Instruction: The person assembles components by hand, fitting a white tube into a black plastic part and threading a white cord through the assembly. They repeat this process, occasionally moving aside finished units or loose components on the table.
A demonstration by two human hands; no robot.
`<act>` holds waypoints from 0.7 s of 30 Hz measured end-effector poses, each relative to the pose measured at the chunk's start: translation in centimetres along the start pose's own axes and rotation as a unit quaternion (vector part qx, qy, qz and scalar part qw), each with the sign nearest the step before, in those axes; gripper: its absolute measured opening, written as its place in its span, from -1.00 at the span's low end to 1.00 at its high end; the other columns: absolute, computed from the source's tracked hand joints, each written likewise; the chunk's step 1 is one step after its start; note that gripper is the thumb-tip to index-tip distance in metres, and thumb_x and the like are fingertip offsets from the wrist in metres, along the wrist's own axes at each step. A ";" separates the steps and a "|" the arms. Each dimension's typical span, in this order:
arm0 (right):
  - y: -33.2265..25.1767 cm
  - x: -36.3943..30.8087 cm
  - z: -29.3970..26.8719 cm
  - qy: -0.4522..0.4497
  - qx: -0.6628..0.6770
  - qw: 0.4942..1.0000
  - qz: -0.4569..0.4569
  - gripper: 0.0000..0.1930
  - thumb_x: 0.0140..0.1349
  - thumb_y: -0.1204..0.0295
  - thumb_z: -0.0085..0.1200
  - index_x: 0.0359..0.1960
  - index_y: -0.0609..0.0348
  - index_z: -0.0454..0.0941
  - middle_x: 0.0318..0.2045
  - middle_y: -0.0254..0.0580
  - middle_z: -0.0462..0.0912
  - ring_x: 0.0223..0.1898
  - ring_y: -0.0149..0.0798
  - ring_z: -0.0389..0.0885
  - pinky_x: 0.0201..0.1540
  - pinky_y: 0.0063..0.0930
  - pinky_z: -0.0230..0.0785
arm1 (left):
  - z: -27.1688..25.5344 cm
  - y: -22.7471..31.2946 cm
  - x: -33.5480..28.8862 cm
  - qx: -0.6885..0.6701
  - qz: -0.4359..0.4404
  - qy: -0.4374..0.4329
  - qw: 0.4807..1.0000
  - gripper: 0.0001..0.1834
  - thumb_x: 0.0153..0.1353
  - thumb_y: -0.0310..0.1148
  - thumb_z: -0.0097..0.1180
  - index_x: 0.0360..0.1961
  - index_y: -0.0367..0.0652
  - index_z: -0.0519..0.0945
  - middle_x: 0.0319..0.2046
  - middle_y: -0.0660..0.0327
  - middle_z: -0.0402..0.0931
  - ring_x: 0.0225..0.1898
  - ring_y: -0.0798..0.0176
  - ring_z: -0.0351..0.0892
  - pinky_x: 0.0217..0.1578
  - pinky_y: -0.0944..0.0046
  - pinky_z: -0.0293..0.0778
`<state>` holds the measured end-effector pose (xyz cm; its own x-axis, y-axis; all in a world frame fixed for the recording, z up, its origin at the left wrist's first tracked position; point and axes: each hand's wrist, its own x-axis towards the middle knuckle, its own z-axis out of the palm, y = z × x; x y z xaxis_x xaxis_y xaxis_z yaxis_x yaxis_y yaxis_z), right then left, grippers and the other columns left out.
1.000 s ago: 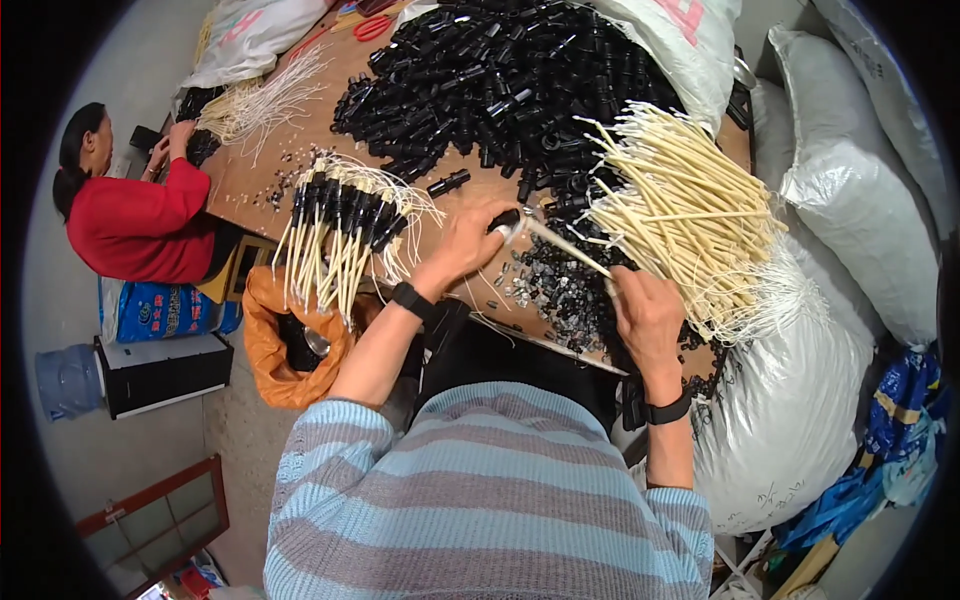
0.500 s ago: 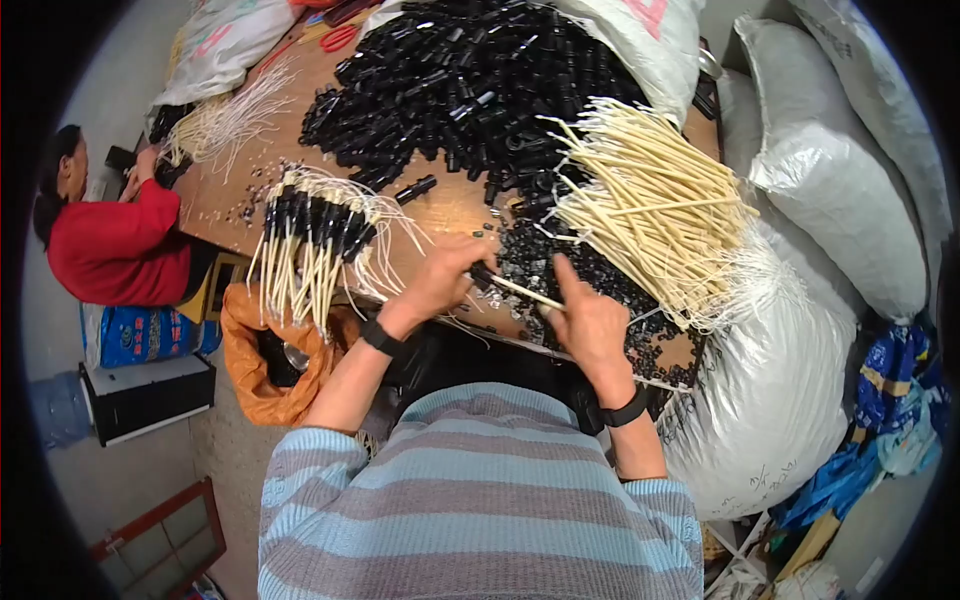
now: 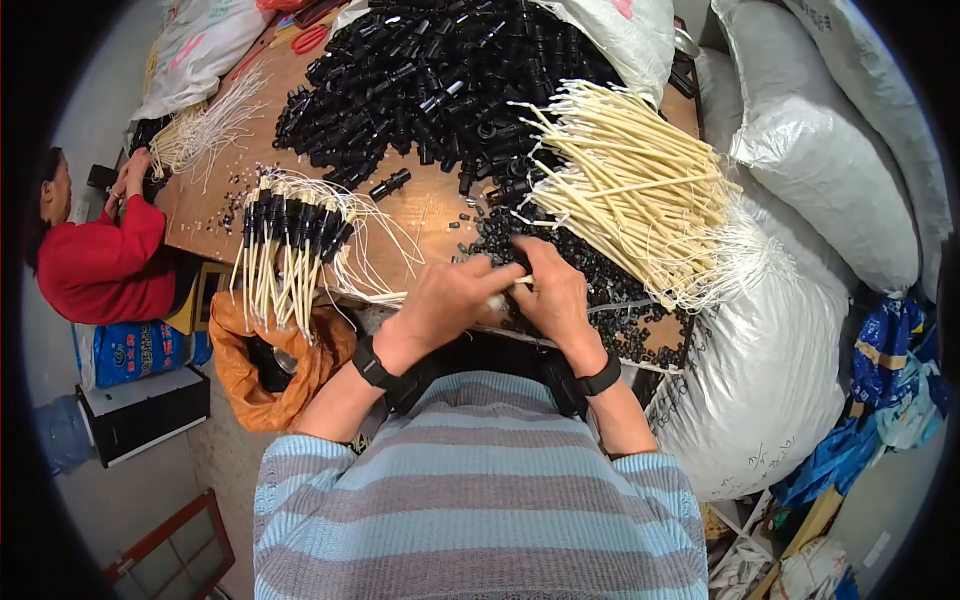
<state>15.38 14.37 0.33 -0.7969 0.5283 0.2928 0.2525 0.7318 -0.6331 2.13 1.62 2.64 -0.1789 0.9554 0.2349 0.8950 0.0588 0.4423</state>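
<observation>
My two hands meet over the table's near edge, with a short bit of a cream tube showing between them. The right hand pinches this tube between thumb and fingers. My left hand is closed, fingers pointing at the right hand; what lies inside it is hidden. Beyond the hands lie many small black pieces. To the right is a thick bundle of cream tubes with white wires. On the left, several cream tubes with black fittings lie together, their ends over the table edge.
A heap of black fittings covers the table's far middle. An orange sack stands below the table at left. Stuffed white sacks crowd the right side. A person in red works at the far left. Red scissors lie at the back.
My hands have come together, the left moving right and the right moving slightly left. The black fitting at my left fingers is now hidden, and less of the cream tube shows.
</observation>
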 end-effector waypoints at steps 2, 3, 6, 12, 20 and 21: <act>2.4 -0.2 0.3 0.016 0.129 0.991 -0.026 -0.77 0.17 0.49 0.14 -0.13 0.20 0.52 -0.05 -0.05 0.63 -0.33 -0.15 0.62 -0.36 -0.38 0.48 | 0.4 -2.4 -0.7 -0.087 -0.030 0.039 0.995 -0.67 0.07 -0.38 0.21 -0.09 -0.09 0.54 -0.44 0.06 0.57 -0.46 -0.12 0.56 -0.46 0.02 0.45; 3.9 -0.5 0.1 0.035 0.251 0.966 -0.046 -0.82 0.23 0.44 0.12 -0.17 0.22 0.51 0.00 -0.08 0.62 -0.48 -0.31 0.59 -0.47 -0.42 0.44 | 0.3 -3.4 -0.7 -0.082 -0.033 0.039 0.995 -0.67 0.07 -0.38 0.21 -0.09 -0.09 0.54 -0.44 0.06 0.57 -0.46 -0.12 0.56 -0.46 0.02 0.45; 1.4 -0.6 -4.9 0.041 0.614 0.777 0.133 -0.83 0.35 0.34 0.04 -0.22 0.19 0.53 -0.06 -0.12 0.64 -0.61 -0.64 0.28 -0.56 -0.74 0.17 | 0.5 -5.6 -1.8 -0.110 -0.243 0.023 0.964 -0.84 0.12 -0.44 0.10 -0.28 -0.27 0.48 -0.55 -0.17 0.48 -0.38 -0.29 0.51 -0.38 -0.16 0.35; 2.4 -0.7 -6.6 0.150 0.634 0.747 0.137 -0.65 0.36 0.17 0.03 -0.03 0.20 0.54 -0.54 -0.46 0.46 -0.67 -0.63 0.12 -0.64 -0.72 -0.05 | 1.7 -8.0 -2.7 -0.198 -0.327 0.044 0.923 -0.83 0.14 -0.43 -0.03 -0.27 -0.28 0.49 -0.52 -0.14 0.53 -0.40 -0.23 0.55 -0.34 -0.07 0.41; -1.7 -1.5 0.4 -0.078 -0.027 0.994 -0.076 -0.65 0.05 0.40 0.29 -0.10 0.08 0.53 -0.55 -0.15 0.54 -0.58 -0.03 0.55 -0.55 -0.24 0.37 | 3.9 -2.8 0.4 -0.429 -0.266 0.034 0.863 -0.82 0.11 -0.50 0.11 -0.25 -0.29 0.63 -0.55 0.36 0.54 -0.62 0.57 0.41 -0.65 0.48 0.27; -1.6 -1.7 0.2 -0.079 -0.026 0.993 -0.079 -0.65 0.05 0.40 0.29 -0.10 0.08 0.53 -0.55 -0.15 0.54 -0.58 -0.03 0.55 -0.55 -0.24 0.37 | 3.6 -3.0 0.2 -0.428 -0.267 0.036 0.863 -0.82 0.11 -0.50 0.11 -0.25 -0.29 0.63 -0.55 0.36 0.54 -0.62 0.57 0.41 -0.65 0.48 0.27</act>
<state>16.21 12.24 0.68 -0.9039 0.3347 0.2666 0.1431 0.8236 -0.5488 0.84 2.68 -1.75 -0.5257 0.8353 -0.1607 0.0525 0.2204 0.9740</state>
